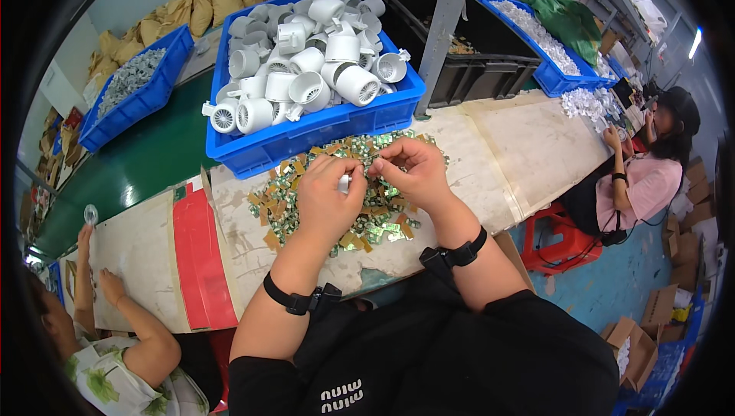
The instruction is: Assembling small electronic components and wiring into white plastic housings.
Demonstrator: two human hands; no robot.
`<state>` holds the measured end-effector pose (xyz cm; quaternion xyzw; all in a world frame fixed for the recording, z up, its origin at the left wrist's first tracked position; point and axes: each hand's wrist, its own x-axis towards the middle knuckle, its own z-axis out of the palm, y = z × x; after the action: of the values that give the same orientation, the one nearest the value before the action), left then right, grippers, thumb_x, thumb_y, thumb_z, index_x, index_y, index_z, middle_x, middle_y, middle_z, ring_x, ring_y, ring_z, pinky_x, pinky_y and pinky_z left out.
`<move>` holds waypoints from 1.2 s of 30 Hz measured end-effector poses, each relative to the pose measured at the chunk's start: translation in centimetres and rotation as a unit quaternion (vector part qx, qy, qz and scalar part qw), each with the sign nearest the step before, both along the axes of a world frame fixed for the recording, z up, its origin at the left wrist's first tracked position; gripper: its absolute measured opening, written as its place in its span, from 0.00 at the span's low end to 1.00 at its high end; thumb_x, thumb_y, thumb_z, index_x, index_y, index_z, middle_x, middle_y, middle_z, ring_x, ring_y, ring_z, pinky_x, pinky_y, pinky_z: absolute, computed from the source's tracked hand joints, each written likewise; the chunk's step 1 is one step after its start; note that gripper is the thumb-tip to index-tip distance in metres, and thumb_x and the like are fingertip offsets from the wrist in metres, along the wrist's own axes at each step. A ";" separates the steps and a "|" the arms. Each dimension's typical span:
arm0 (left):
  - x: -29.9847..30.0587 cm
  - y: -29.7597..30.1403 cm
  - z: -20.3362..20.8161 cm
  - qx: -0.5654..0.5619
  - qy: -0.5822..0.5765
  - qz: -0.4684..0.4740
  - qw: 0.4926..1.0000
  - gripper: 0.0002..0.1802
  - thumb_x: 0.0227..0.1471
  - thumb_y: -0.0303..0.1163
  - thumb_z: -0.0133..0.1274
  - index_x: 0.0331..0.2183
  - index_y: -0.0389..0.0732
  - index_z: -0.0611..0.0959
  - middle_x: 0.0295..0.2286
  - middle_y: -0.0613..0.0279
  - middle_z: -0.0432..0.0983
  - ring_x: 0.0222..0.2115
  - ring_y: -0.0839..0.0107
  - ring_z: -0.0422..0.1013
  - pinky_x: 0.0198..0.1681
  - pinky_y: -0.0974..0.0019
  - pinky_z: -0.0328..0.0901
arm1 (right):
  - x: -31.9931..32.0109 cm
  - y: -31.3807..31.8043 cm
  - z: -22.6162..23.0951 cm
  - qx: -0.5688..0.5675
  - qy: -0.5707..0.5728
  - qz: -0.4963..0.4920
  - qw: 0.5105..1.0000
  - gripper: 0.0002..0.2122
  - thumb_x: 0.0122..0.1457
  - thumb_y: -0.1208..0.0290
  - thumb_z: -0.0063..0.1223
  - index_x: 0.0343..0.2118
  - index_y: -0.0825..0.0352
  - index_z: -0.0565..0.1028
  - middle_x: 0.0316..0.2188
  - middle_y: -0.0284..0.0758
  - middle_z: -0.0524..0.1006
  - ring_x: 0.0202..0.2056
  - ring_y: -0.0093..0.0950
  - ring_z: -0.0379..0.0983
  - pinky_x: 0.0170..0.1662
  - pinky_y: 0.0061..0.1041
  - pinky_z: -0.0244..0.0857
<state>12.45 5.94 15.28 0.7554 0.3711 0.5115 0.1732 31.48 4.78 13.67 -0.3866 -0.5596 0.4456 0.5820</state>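
Note:
My left hand [328, 195] is closed over the pile, with a small white plastic part [344, 183] showing between its fingers. Close beside it, my right hand [417, 172] pinches thumb and forefinger together. What sits in that pinch is too small to make out. The two sets of fingertips almost meet. Beneath and around both hands lies a loose heap of small green circuit boards and tan pieces [377, 230], spread on the pale worktop. Just beyond it stands a blue bin [268, 154] heaped with white cylindrical plastic housings [309, 88].
A metal post [444, 37] rises beside a black crate [482, 79]. Further blue bins of parts [553, 71] stand at far right and far left. A red strip [203, 259] crosses the bench. Co-workers sit at left [126, 362] and right [643, 194], near a red stool [555, 244].

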 end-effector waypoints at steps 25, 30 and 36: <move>-0.4 0.0 0.1 0.105 0.015 -0.011 0.994 0.02 0.48 0.22 0.60 0.28 0.36 0.82 0.24 0.53 0.78 0.27 0.54 0.75 0.30 0.55 0.70 | -0.8 -0.5 0.6 0.157 -0.127 -0.008 0.979 0.06 0.64 0.79 0.58 0.39 0.74 0.83 0.30 0.40 0.85 0.30 0.26 0.83 0.36 0.24 0.76; -0.5 0.3 -0.2 0.145 0.026 0.011 0.989 0.03 0.48 0.21 0.59 0.29 0.35 0.81 0.24 0.53 0.77 0.27 0.53 0.75 0.30 0.55 0.70 | -1.4 -0.4 1.2 0.227 -0.205 -0.043 0.951 0.06 0.60 0.80 0.60 0.38 0.72 0.84 0.28 0.39 0.84 0.27 0.28 0.81 0.32 0.26 0.72; -1.6 0.4 1.0 0.104 0.055 0.019 0.993 0.02 0.48 0.21 0.59 0.27 0.37 0.82 0.25 0.53 0.78 0.28 0.54 0.76 0.33 0.55 0.70 | -2.9 0.0 -0.4 0.163 -0.152 -0.082 0.971 0.07 0.60 0.76 0.62 0.41 0.70 0.84 0.27 0.38 0.83 0.28 0.27 0.80 0.33 0.26 0.72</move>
<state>10.80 6.33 16.23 0.7891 0.3389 0.5084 0.0639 28.62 4.76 13.23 -0.3947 -0.6729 0.2353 0.5797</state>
